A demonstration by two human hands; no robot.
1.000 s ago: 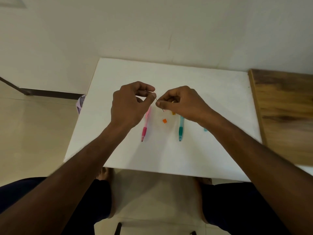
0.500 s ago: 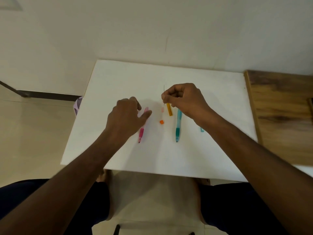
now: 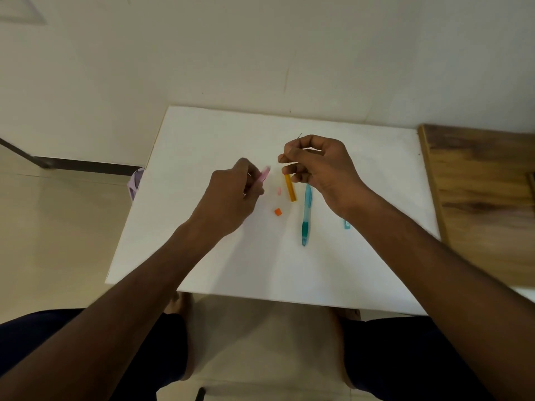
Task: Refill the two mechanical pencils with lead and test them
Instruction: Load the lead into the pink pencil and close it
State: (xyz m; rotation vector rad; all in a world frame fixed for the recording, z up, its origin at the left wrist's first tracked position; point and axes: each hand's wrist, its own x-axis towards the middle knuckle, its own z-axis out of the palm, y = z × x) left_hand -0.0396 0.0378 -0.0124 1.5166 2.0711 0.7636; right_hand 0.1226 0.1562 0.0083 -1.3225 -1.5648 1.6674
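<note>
- Left hand (image 3: 231, 195) curls its fingers round the pink mechanical pencil (image 3: 265, 174), of which only the pale, blurred far end shows past the fingers; it sits over the middle of the white surface (image 3: 202, 256).
- Right hand (image 3: 315, 166) pinches a thin dark lead (image 3: 290, 148) between thumb and forefinger, held above the surface toward its far edge; the lead slants, one end poking out above the knuckles and the other below the fingertips.
- Orange lead case (image 3: 290, 188) lies on the surface just beneath the right hand's fingertips, running roughly from far to near.
- Teal mechanical pencil (image 3: 306, 215) lies flat just right of the case, roughly parallel to it, its darker grip end toward the near edge.
- Small orange cap (image 3: 278, 211) rests apart from the case, on its left and nearer the near edge.
- Small pale pink piece (image 3: 279, 191) lies between the left hand and the case; too blurred to tell what it is.
- Small teal piece (image 3: 346, 225) shows beside the right forearm, toward the surface's right edge.
- Wooden top (image 3: 477, 198) adjoins the surface's right edge.
</note>
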